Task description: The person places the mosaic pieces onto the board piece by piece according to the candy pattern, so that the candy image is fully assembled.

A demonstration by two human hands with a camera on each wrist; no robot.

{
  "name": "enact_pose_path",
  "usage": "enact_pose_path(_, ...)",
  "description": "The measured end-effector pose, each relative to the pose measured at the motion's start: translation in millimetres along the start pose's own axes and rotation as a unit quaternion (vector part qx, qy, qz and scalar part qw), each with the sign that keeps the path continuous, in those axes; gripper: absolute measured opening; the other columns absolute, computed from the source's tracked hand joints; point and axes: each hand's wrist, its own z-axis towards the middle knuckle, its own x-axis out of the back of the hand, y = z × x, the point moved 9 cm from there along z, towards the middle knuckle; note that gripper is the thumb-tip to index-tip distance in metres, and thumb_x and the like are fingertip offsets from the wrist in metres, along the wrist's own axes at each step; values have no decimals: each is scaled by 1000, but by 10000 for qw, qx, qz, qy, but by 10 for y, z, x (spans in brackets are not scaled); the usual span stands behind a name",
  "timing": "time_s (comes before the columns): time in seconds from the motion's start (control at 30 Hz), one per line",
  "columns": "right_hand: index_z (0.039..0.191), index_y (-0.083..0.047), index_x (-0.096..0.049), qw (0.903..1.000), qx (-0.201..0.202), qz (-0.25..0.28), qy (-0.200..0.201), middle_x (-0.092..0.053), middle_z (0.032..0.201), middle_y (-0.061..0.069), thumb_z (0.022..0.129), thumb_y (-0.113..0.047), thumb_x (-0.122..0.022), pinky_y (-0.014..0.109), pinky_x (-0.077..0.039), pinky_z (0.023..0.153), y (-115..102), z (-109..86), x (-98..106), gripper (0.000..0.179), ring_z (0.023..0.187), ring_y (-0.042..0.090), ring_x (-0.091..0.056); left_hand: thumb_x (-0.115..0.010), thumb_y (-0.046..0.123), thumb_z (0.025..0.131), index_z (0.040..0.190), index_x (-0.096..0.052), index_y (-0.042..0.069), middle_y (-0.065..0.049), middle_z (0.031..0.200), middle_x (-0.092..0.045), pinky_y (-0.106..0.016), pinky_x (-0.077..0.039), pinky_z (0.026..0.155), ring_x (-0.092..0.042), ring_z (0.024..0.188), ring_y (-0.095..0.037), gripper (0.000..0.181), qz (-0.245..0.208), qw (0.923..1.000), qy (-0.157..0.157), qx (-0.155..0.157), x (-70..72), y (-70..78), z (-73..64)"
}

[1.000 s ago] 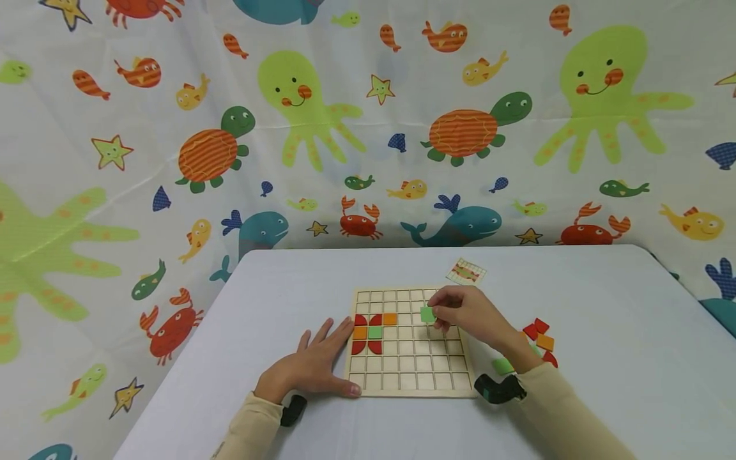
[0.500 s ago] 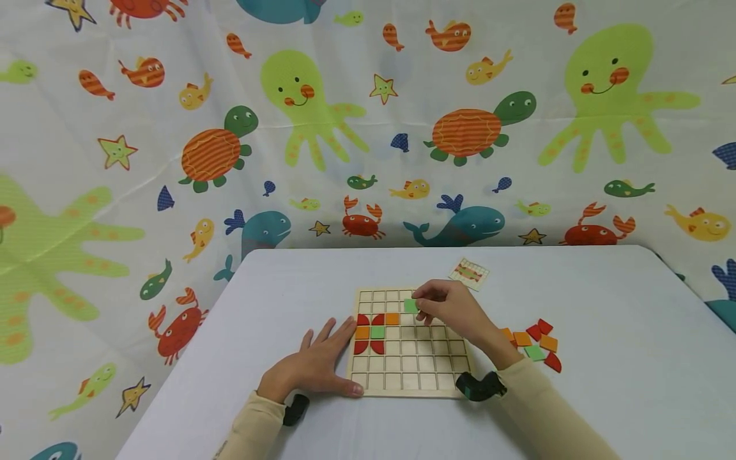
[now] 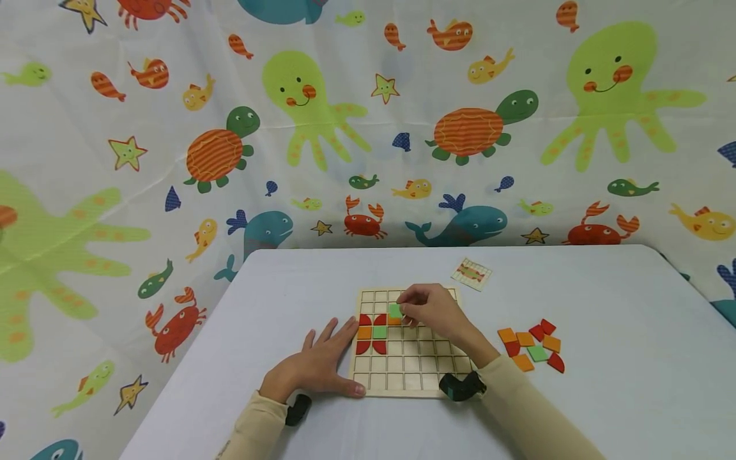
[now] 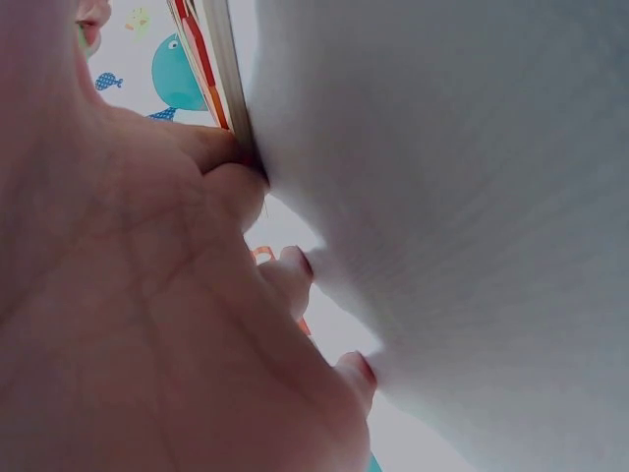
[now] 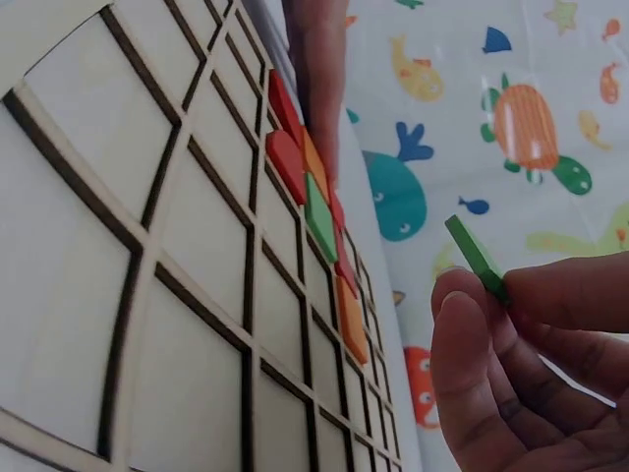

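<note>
Fingertips and thumb of my right hand [image 3: 434,312] are pinching a green square [image 3: 393,310], and I am holding it in the air over the wooden board [image 3: 414,367]. In the head view it is partly covering an orange square [image 3: 393,322]; the right wrist view is showing it tilted and apart from the board. My left hand [image 3: 313,367] is gripping nothing: its fingers are spreading out along the board's left edge while the thumb is resting at the near left corner.

On the grid, four red quarter-rounds [image 3: 379,347] are sitting in cells around a second orange square [image 3: 365,332] and another green square [image 3: 379,331], which are lying side by side. To the right of the board, loose pieces [image 3: 537,353] are lying in a cluster on the white table [image 3: 609,319]: orange squares, red quarter-rounds and one green square.

Beyond the board's far right corner, a small card [image 3: 471,273] is lying at an angle, showing a printed grid with a red, orange and green pattern. Small dark marks are running along my left sleeve [image 3: 253,421], too small for reading.
</note>
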Motion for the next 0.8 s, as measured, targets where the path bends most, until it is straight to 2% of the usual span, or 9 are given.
enact_pose_path(0.27,106,9,-72,9997,-191,-133,-109,-72,81,12,101,-1,-69,40,-64,68,99,8,-85,11,71,30,-72,-91,60,78,173,-21,15,-1,179,-17,-70,1,125,-2,164,-35,126,44,10000,-9,-5,0,2,8)
enact_pose_path(0.67,99,1,-74,9957,-569,-717,-128,-69,78,5,99,-3,-71,31,-60,63,239,26,-157,5,66,19,-68,-90,60,79,173,-20,13,-1,179,-16,-69,2,125,-2,164,-35,127,96,9999,35,-47,-15,-32,31)
enact_pose_path(0.8,95,-2,-74,9939,-537,-956,-117,-68,77,3,98,-4,-72,29,-56,60,249,27,-180,4,65,18,-66,-90,60,79,173,-20,14,-1,179,-16,-69,2,125,-1,164,-36,126,89,9999,22,-43,-20,-33,34)
